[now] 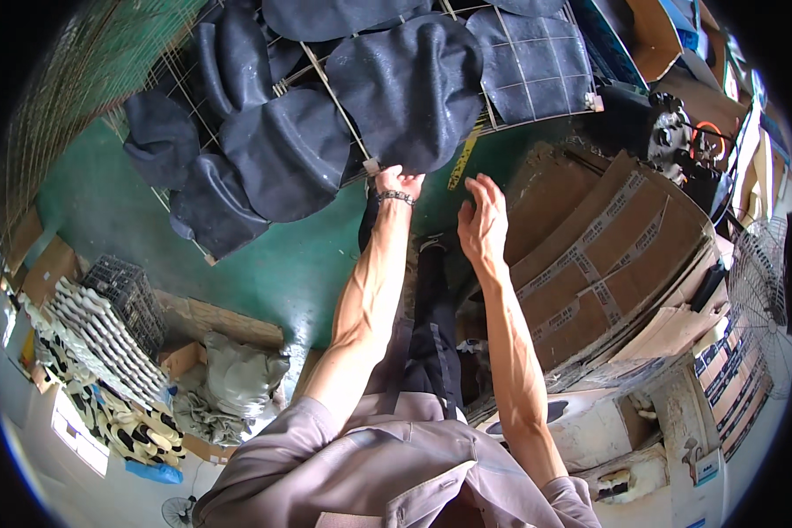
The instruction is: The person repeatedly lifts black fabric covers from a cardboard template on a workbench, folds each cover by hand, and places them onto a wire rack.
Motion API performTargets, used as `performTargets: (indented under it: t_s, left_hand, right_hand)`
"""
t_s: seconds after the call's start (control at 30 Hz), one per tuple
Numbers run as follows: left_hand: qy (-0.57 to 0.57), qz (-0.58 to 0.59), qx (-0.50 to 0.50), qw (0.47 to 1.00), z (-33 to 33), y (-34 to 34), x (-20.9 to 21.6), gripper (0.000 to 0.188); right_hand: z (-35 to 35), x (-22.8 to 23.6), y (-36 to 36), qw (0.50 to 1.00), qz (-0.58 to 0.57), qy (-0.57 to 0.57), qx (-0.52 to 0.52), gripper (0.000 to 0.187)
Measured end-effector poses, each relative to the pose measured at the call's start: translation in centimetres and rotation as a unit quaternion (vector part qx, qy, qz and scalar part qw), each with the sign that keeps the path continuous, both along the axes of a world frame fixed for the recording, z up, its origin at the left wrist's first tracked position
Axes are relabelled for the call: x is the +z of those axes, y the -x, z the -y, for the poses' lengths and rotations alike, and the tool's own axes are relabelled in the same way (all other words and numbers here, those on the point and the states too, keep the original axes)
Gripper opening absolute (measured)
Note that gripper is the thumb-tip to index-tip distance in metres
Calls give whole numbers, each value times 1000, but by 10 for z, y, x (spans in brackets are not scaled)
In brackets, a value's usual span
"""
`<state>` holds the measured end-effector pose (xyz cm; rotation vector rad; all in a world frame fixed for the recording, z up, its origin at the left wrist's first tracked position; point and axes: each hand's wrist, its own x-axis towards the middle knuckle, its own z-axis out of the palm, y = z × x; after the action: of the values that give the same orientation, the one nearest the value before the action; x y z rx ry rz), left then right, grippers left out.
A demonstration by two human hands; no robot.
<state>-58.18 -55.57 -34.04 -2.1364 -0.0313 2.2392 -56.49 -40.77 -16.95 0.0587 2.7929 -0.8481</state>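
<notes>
Head view, from the left: a wire mesh panel slopes up on the far side, and nearer stand a dark crate and a stack of pale wavy pieces, with crumpled grey bags to their right. Green floor runs on toward the middle. At the far side a wire rack bears overlapping dark pieces, rubbery by their look; one wide dark sheet drapes over its middle, the rounded edge toward the person. At that near edge, beside a pale corner block, is the left hand, a beaded bracelet at its wrist; its fingers are curled in close together, though I can't tell whether they pinch the sheet or the rack. Just right of it the right hand hangs in the air, fingers loosely bent and slightly spread (short sleeves leave both forearms bare). Farther right lies taped cardboard in a stack, and a wire-guarded fan stands beyond.
</notes>
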Motion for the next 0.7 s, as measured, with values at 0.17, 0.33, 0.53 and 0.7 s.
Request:
performTargets:
  t_s: [0.17, 0.33, 0.53, 0.7]
  left_hand:
    - [47, -29, -319, 946, 10, -21, 12, 20]
    - [191, 7, -432, 881, 59, -58, 42, 35]
    - [173, -55, -583, 792, 36, -96, 133, 47]
    - [160, -129, -698, 686, 56, -108, 156, 57]
  right_hand:
    - [-35, 28, -90, 999, 13, 14, -28, 38]
    - [-31, 82, -150, 994, 12, 102, -40, 37]
    - [-77, 189, -196, 960, 198, 108, -167, 29]
    - [-125, 241, -255, 956, 129, 99, -242, 36]
